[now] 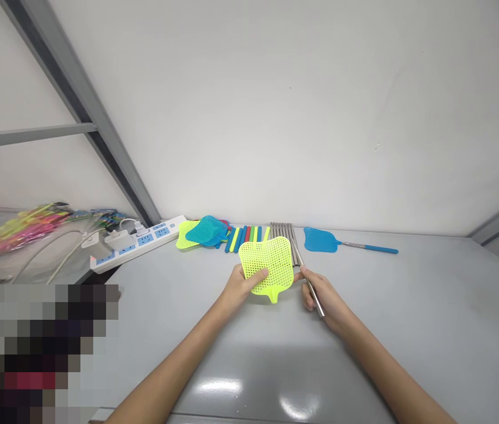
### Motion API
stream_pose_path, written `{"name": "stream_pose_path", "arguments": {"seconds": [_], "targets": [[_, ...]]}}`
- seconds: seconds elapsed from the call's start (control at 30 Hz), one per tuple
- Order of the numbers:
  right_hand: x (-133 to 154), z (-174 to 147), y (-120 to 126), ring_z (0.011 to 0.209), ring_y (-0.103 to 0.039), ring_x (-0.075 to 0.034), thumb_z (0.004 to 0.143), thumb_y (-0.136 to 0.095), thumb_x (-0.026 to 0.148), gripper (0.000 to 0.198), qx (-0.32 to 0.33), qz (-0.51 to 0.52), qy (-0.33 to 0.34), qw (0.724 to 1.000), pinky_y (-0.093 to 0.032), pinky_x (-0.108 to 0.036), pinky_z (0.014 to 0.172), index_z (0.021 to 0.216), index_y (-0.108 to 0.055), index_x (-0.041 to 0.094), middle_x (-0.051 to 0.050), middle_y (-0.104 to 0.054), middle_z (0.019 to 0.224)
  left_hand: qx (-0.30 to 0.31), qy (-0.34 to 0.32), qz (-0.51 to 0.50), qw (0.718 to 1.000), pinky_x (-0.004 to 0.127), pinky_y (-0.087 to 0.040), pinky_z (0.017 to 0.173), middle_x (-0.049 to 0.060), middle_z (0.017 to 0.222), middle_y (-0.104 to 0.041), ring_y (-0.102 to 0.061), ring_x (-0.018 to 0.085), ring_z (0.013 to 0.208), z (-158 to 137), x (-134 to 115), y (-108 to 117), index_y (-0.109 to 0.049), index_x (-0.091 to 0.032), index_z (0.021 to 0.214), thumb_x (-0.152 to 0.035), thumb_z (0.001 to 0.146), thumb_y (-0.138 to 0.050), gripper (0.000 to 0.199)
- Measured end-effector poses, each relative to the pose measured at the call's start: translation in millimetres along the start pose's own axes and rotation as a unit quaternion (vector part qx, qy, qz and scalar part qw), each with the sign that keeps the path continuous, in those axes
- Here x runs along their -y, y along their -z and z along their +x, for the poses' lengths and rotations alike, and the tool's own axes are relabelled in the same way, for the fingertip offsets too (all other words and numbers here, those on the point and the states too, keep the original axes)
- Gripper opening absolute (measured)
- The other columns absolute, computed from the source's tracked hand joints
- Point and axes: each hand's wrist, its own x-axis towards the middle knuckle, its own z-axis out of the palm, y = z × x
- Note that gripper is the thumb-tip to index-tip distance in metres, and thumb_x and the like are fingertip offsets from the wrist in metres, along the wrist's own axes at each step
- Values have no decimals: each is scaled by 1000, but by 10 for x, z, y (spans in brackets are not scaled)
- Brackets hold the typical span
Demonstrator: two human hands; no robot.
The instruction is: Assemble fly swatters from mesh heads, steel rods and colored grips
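Two hands: left hand (241, 284) grips one yellow swatter head (267, 265); right hand (320, 294) pinches one metal rod (309, 282).

the lower left corner is covered by a pixelated block (41, 353), so nothing behind it can be told. the pile of bright packets (19, 229) at the far left is blurred and cut by the edge. the yellow swatter head (267, 264) hides the near ends of the metal rods (282, 231) and most of the left hand's (243, 284) fingers. the coloured handles (243, 237) lie partly under the teal and yellow swatter heads (202, 231). both forearms leave the bottom edge.
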Motion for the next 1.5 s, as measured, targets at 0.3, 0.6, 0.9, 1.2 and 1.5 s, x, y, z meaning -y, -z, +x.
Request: {"name": "stream_pose_path", "arguments": {"seconds": [0.3, 0.6, 0.9, 1.2, 1.5], "targets": [[-40, 5, -7, 35, -32, -6, 74, -45, 49, 36, 16, 20, 1, 1000, -31, -18, 36, 76, -57, 15, 5, -42, 41, -10, 1, -3, 1000, 34, -47, 73, 12, 97, -63, -57, 28, 92, 4, -2, -2, -59, -11, 97, -33, 67, -61, 37], [-47, 6, -19, 34, -34, -6, 75, -43, 49, 37, 20, 12, -15, 1000, -30, -18, 36, 76, -56, 14, 4, -44, 40, 1, -6, -6, 1000, 32, -46, 74, 10, 100, -62, -59, 24, 88, 3, -2, 12, -58, -13, 100, -31, 69, -59, 36], [-14, -13, -41, 34, -34, -6, 75, -43, 49, 37, 22, 8, -19, 1000, -29, -18, 36, 76, -56, 14, 3, -44, 39, 7, -11, -3, 1000, 31, -46, 72, 10, 99, -63, -59, 23, 85, -9, -17, 1, -57, -13, 102, -31, 70, -59, 37], [-13, -16, -33, 34, -35, -6, 76, -43, 47, 36, 28, 7, -20, 999, -30, -18, 37, 76, -56, 14, 3, -45, 40, 0, -14, -12, 1000, 33, -46, 73, 11, 99, -62, -59, 25, 85, -28, -51, -29, -58, -12, 101, -32, 68, -60, 39], [-18, -16, -31, 35, -36, -6, 76, -44, 47, 36, 36, 9, -22, 999, -31, -17, 37, 77, -57, 13, 3, -46, 42, 5, -18, -10, 1000, 32, -46, 73, 11, 98, -63, -59, 24, 85, -35, -65, -32, -58, -12, 101, -31, 69, -59, 38]]}}
